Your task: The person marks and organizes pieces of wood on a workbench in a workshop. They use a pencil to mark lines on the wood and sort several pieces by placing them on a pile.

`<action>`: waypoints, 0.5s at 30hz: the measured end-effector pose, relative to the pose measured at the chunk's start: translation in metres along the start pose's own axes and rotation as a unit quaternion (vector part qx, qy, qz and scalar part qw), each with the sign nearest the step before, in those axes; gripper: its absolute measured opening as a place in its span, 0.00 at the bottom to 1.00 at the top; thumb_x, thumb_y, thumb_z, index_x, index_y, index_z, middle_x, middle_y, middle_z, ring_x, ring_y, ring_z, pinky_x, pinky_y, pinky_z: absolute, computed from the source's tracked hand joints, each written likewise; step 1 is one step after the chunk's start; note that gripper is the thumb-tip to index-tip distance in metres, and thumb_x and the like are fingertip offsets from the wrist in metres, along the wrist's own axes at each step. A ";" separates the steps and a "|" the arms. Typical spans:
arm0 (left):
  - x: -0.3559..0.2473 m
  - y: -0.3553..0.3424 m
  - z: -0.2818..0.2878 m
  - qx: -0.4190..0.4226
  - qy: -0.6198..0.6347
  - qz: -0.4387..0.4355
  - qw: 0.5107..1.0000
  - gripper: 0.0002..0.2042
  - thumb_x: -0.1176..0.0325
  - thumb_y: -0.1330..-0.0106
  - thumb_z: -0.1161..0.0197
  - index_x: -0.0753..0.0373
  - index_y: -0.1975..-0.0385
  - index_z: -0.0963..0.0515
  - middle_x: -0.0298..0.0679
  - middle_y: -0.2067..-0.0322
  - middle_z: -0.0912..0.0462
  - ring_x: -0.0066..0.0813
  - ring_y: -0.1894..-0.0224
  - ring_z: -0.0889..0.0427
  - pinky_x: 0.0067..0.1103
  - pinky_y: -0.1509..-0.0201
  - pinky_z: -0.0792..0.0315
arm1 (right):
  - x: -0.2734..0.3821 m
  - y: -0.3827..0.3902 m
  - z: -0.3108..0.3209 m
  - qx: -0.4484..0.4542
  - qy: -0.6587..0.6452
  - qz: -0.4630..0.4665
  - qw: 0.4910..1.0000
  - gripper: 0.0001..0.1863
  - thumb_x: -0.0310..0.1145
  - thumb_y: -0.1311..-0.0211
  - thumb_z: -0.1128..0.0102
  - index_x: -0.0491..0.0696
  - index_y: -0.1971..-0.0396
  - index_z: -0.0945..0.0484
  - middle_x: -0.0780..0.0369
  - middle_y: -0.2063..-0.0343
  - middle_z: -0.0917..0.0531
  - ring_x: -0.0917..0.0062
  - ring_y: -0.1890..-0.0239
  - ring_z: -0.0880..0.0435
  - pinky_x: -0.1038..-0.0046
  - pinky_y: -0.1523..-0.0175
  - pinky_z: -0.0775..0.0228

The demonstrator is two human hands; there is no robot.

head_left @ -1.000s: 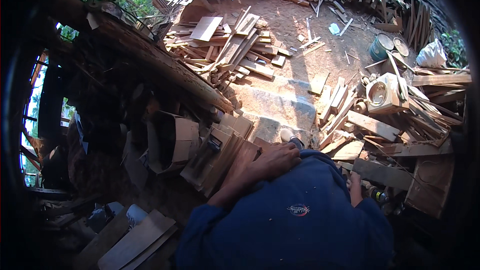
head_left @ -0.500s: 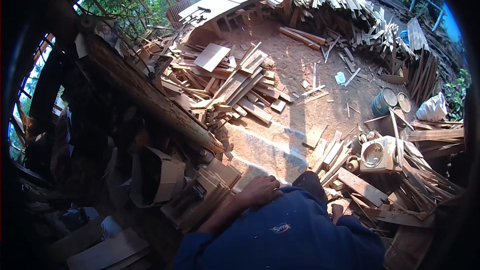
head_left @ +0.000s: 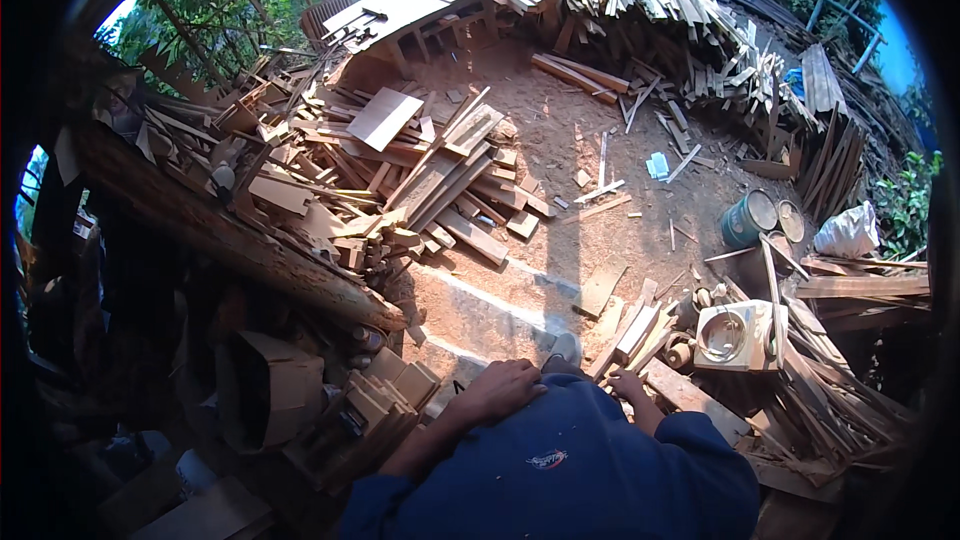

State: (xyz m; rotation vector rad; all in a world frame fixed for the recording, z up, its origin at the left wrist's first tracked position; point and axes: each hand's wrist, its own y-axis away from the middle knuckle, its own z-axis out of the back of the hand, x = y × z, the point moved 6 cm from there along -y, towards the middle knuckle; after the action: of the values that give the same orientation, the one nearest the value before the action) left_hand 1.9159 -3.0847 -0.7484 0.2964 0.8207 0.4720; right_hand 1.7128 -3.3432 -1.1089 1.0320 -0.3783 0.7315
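My left hand [head_left: 505, 386] rests palm down on the front of my blue top [head_left: 570, 455], fingers loosely laid and apparently holding nothing. My right hand [head_left: 632, 388] is out at my right side with loosely bent, slightly parted fingers and no visible object in it. It is nearest to scrap boards [head_left: 680, 390] on the right. A light-coloured shoe [head_left: 563, 348] shows beyond my body, by pale worn steps [head_left: 470, 305]. Left of my left hand are stacked short boards [head_left: 400, 385] and a cardboard box [head_left: 265, 395] in shadow.
A slanting log beam [head_left: 280, 270] crosses the left. Ahead lie a heap of offcuts [head_left: 450, 180], a board-topped bench [head_left: 390, 5] and a long woodpile [head_left: 700, 30]. At the right are a green barrel [head_left: 740, 220], a white sack [head_left: 848, 235] and a pale square object [head_left: 725, 335] among planks.
The view has tilted up, bringing more of the yard in. My right hand has come up into clearer view beside my body; my left hand stays on the blue top.
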 end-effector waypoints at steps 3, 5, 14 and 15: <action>0.014 -0.068 0.003 0.010 -0.015 -0.042 0.999 0.19 0.54 0.25 0.48 0.67 0.58 0.22 0.50 0.57 0.20 0.48 0.52 0.20 0.37 0.44 0.27 | -0.044 -0.062 0.000 -0.040 0.002 -0.035 0.999 0.21 0.40 0.42 0.38 0.44 0.52 0.15 0.54 0.62 0.12 0.65 0.61 0.13 0.66 0.54 0.21; 0.012 -0.117 0.011 0.025 -0.046 -0.050 0.997 0.18 0.55 0.26 0.47 0.67 0.59 0.22 0.49 0.57 0.20 0.48 0.51 0.20 0.38 0.43 0.28 | -0.079 -0.095 0.005 -0.037 0.004 -0.060 0.997 0.21 0.42 0.43 0.39 0.46 0.54 0.14 0.53 0.54 0.13 0.61 0.51 0.14 0.64 0.44 0.23; -0.002 -0.259 0.051 0.103 -0.108 -0.117 0.982 0.16 0.57 0.28 0.44 0.64 0.55 0.22 0.47 0.52 0.21 0.45 0.44 0.23 0.38 0.39 0.34 | -0.094 -0.162 0.078 -0.123 -0.057 -0.011 0.991 0.18 0.31 0.44 0.38 0.42 0.54 0.14 0.55 0.68 0.12 0.73 0.72 0.14 0.71 0.64 0.21; 0.002 -0.276 0.056 0.109 -0.106 -0.125 0.980 0.15 0.57 0.28 0.44 0.64 0.55 0.22 0.47 0.53 0.21 0.45 0.44 0.24 0.38 0.39 0.34 | -0.100 -0.170 0.083 -0.106 -0.088 -0.077 0.987 0.17 0.35 0.44 0.39 0.46 0.56 0.13 0.56 0.63 0.12 0.67 0.62 0.14 0.68 0.55 0.22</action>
State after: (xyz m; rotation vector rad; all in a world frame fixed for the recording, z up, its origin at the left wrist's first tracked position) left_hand 2.0384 -3.3241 -0.8315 0.4328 0.6904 0.1116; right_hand 1.7661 -3.5057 -1.2376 0.9148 -0.5118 0.4515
